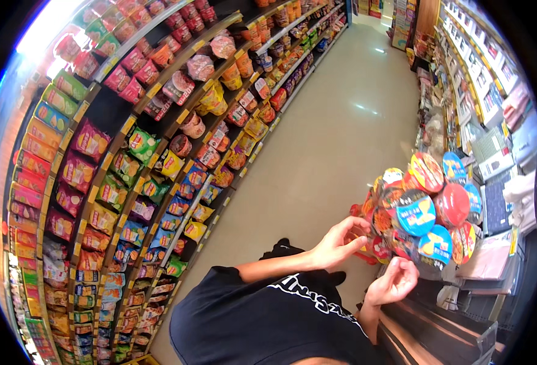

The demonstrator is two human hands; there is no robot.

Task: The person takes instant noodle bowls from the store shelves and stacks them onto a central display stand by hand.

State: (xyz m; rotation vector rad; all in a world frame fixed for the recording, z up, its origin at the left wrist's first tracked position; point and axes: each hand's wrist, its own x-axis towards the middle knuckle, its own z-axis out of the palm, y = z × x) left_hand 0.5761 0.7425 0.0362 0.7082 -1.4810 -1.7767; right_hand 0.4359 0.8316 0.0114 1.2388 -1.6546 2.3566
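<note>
A heaped pile of instant noodle cups and bowls stands before me at the right, with a blue-lidded cup (415, 216), a red-lidded bowl (452, 205) and a red and yellow bowl (426, 172) on top. Something red (363, 258) shows at the pile's lower left; what carries the pile is mostly hidden. Beside the pile's left edge is my left hand (341, 242), fingers apart and curved, nothing seen in it. My right hand (392, 279) is just below the pile, fingers curled near a cup; whether they hold anything cannot be told.
Long shelves on the left carry chip bags (79, 171), yellow noodle tubs (213, 98) and other packets. An aisle floor (305, 123) runs away between them and the right-hand shelves (494, 155), which hold boxed and folded goods. A dark wooden surface (426, 337) lies at the lower right.
</note>
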